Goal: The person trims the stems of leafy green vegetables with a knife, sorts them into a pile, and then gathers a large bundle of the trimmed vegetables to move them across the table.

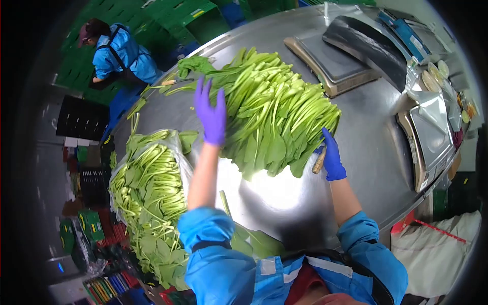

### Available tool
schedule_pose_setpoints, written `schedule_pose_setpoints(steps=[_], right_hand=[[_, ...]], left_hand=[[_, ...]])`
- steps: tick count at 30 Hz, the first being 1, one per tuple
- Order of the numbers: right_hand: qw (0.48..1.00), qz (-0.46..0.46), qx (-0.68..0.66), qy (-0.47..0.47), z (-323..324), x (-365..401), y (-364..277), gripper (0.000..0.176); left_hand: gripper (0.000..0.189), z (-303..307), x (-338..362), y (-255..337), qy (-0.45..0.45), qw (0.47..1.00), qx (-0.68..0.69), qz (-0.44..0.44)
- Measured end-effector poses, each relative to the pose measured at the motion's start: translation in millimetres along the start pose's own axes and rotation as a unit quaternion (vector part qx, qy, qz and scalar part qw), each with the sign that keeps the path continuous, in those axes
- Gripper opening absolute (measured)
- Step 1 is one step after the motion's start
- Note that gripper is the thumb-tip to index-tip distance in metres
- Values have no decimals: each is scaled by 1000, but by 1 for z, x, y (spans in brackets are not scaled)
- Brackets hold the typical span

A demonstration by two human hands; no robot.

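Note:
A big heap of leafy greens with pale green stalks [282, 101] lies on the steel table. My left hand [210, 114], in a purple glove, is held up at the heap's left side with fingers spread and nothing in it. At the right edge of the heap, my gloved right hand [333, 158] is closed around a knife with a wooden handle [318, 160]; its blade is hidden. Left of my left arm, more greens [152, 178] fill a clear plastic bag [183, 155].
Another wooden-handled tool [169, 82] rests near the far left table edge. A scale [340, 66] stands beyond the heap, a second one [427, 137] at the right. A co-worker in blue [122, 53] stands by green crates [168, 23]. Loose leaves [256, 241] lie before me.

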State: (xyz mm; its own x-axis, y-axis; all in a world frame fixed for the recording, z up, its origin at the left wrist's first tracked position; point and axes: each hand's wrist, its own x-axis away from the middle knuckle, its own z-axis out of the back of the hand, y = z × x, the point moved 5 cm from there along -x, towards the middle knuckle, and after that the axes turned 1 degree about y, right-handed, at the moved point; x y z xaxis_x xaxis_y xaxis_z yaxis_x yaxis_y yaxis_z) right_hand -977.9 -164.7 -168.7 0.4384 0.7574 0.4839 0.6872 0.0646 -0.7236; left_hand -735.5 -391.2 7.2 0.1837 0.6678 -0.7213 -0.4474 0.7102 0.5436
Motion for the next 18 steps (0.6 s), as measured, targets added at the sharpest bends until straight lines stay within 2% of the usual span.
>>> schedule_pose_setpoints(steps=[2, 3, 4, 5, 6, 7, 8, 10, 11, 15, 17, 18], right_hand=[[1000, 16, 5, 5, 4, -8, 10, 68], [999, 28, 7, 26, 2, -15, 17, 68], [999, 33, 1, 17, -5, -20, 24, 68], [998, 58, -30, -10, -14, -25, 29, 67], [995, 80, -57, -34, -20, -29, 32, 67], [985, 150, -81, -19, -32, -30, 30, 69], [984, 154, -82, -26, -45, -31, 33, 69], [968, 144, -207, -17, -71, -22, 33, 73], [963, 147, -225, -15, -83, -19, 30, 76], [946, 178, -269, -16, -120, -42, 44, 79], [950, 177, -259, -2, -133, -66, 59, 75], [951, 179, -252, 19, -135, -73, 64, 71]], left_hand=[[48, 41, 67, 17, 116, 982, -120, 93], [59, 51, 103, 11, 136, 967, -93, 192], [60, 48, 144, -13, 180, 949, -46, 255], [67, 33, 182, -53, 210, 908, 120, 342], [68, 17, 207, -79, 187, 870, 193, 414], [64, 8, 192, -51, 174, 811, 285, 480], [64, 3, 183, -51, 178, 813, 288, 474], [62, -13, 166, -59, 129, 778, 373, 489], [62, -14, 154, -69, 132, 780, 375, 483], [64, -40, 106, -161, 57, 806, 447, 385], [60, -35, 50, -130, 33, 808, 467, 359], [60, -37, 41, -137, 38, 807, 467, 359]])
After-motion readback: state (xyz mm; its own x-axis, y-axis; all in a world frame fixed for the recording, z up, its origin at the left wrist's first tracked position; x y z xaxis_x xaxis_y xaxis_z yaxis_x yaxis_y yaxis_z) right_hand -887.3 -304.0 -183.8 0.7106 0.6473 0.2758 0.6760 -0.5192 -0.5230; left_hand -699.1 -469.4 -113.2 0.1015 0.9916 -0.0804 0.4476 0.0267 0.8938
